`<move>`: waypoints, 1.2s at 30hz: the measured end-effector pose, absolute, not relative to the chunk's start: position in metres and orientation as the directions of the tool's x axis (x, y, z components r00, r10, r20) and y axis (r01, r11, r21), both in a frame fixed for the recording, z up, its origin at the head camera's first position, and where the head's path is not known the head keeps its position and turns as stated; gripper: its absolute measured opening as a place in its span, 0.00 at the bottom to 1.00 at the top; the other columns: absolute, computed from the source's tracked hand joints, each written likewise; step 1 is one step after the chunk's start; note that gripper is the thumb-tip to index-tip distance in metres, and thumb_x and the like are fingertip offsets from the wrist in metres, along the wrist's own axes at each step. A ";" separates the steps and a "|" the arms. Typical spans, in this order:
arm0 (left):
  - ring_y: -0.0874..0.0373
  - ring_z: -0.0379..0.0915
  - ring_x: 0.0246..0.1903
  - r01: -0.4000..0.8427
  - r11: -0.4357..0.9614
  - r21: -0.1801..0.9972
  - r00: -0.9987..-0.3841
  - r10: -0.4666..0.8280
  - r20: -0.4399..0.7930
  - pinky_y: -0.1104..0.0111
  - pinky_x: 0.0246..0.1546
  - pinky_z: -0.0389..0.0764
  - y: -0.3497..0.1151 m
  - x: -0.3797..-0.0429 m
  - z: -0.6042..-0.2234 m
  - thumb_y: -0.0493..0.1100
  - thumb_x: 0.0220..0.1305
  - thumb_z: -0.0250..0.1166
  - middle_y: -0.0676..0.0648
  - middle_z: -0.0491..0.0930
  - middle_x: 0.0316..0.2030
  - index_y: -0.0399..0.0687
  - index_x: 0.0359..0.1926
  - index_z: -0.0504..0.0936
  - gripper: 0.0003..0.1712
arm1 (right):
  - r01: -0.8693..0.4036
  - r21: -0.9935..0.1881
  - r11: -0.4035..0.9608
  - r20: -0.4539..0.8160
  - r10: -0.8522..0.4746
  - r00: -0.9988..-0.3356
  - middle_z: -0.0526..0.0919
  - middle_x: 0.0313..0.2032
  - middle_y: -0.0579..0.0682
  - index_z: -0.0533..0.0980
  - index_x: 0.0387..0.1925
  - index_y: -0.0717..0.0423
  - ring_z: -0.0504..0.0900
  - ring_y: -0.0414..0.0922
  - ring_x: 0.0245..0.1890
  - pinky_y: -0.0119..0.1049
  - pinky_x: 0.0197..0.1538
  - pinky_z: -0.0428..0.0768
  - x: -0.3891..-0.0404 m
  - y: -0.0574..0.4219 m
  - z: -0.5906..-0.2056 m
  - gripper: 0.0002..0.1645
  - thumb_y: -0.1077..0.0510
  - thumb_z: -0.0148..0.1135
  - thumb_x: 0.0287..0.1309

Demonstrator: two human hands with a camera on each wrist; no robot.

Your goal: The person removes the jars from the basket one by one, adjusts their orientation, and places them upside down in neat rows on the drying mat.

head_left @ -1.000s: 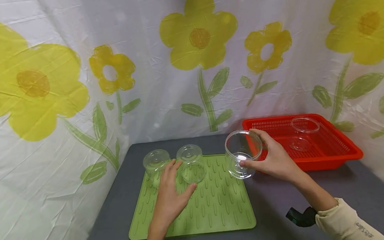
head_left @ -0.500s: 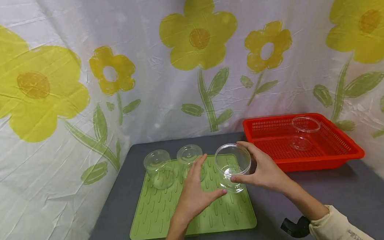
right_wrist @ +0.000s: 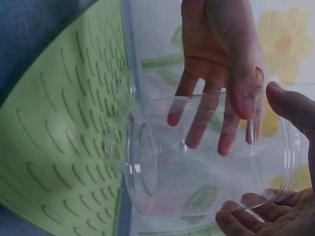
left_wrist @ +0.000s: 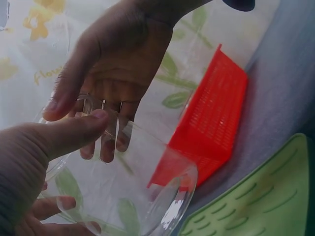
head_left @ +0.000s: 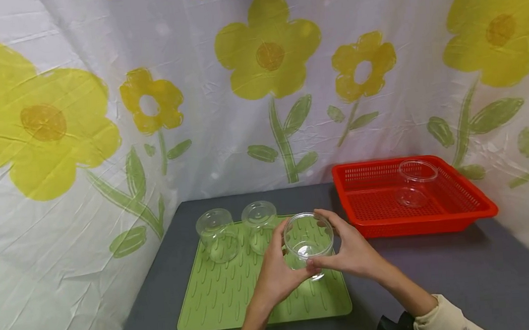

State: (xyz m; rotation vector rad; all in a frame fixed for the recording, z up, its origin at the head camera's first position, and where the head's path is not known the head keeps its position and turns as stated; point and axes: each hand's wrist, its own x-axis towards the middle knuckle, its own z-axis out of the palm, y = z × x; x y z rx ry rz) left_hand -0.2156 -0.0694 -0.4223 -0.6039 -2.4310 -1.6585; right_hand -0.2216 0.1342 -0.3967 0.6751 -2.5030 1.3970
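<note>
Both hands hold one clear jar (head_left: 308,245) above the right half of a green ribbed mat (head_left: 236,298), its open mouth facing up. My left hand (head_left: 276,271) grips the left side, with thumb in front and fingers behind. On the opposite side my right hand (head_left: 352,250) holds it near the rim, and the two thumbs meet at the front. In the right wrist view the jar (right_wrist: 170,169) is see-through and its base is above the mat. Two similar clear jars, one at left (head_left: 218,241) and another beside it (head_left: 259,231), stand base up on the mat's back left.
A red perforated basket (head_left: 436,221) stands at the back right of the grey table (head_left: 435,280). Inside it is another clear jar (head_left: 416,178), mouth up. Behind the table hangs a white flower-print cloth (head_left: 218,157).
My right hand has brought the jar left and toward me, over the mat. My left hand has moved right from near the standing jars and now grips this jar too.
</note>
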 end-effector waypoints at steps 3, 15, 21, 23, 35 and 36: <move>0.46 0.70 0.66 0.390 0.286 0.875 -0.913 0.242 0.328 0.45 0.63 0.75 -0.070 -0.215 -0.426 0.53 0.48 0.82 0.46 0.70 0.69 0.56 0.77 0.57 0.60 | -0.489 -0.759 0.429 0.386 -0.307 -0.870 0.74 0.68 0.56 0.62 0.74 0.53 0.76 0.57 0.65 0.62 0.64 0.76 -0.220 0.133 -0.401 0.60 0.46 0.84 0.43; 0.39 0.66 0.71 0.360 0.205 0.910 -0.932 0.117 0.343 0.42 0.63 0.74 -0.075 -0.209 -0.430 0.49 0.50 0.82 0.45 0.65 0.74 0.63 0.78 0.54 0.61 | -0.587 -0.732 0.345 0.474 -0.362 -0.803 0.64 0.76 0.56 0.51 0.80 0.43 0.66 0.55 0.74 0.41 0.71 0.73 -0.221 0.142 -0.418 0.70 0.54 0.85 0.42; 0.41 0.70 0.67 0.344 0.104 0.933 -0.939 0.065 0.338 0.45 0.59 0.77 -0.074 -0.208 -0.433 0.45 0.53 0.81 0.45 0.67 0.73 0.60 0.78 0.54 0.59 | -0.609 -0.725 0.321 0.514 -0.336 -0.789 0.65 0.76 0.49 0.53 0.80 0.46 0.67 0.46 0.73 0.28 0.71 0.68 -0.220 0.138 -0.432 0.70 0.53 0.86 0.40; 0.40 0.71 0.66 0.349 0.076 0.934 -0.937 0.058 0.346 0.46 0.57 0.79 -0.073 -0.208 -0.434 0.43 0.54 0.80 0.44 0.67 0.72 0.59 0.78 0.54 0.58 | -0.623 -0.716 0.314 0.537 -0.321 -0.780 0.65 0.75 0.50 0.55 0.80 0.49 0.67 0.45 0.73 0.28 0.71 0.68 -0.220 0.135 -0.436 0.69 0.53 0.87 0.39; 0.38 0.72 0.64 0.343 -0.032 0.939 -0.936 0.077 0.345 0.51 0.56 0.83 -0.070 -0.208 -0.440 0.41 0.57 0.77 0.40 0.65 0.71 0.53 0.79 0.52 0.56 | -0.665 -0.665 0.339 0.601 -0.285 -0.746 0.68 0.72 0.56 0.56 0.79 0.53 0.63 0.39 0.75 0.22 0.74 0.58 -0.220 0.129 -0.451 0.69 0.55 0.87 0.39; 0.38 0.72 0.64 0.343 -0.033 0.939 -0.935 0.079 0.345 0.51 0.56 0.83 -0.070 -0.208 -0.440 0.41 0.57 0.77 0.39 0.65 0.71 0.52 0.79 0.52 0.56 | -0.664 -0.664 0.345 0.600 -0.285 -0.748 0.68 0.72 0.57 0.56 0.79 0.52 0.64 0.40 0.74 0.22 0.73 0.58 -0.220 0.128 -0.451 0.68 0.55 0.87 0.39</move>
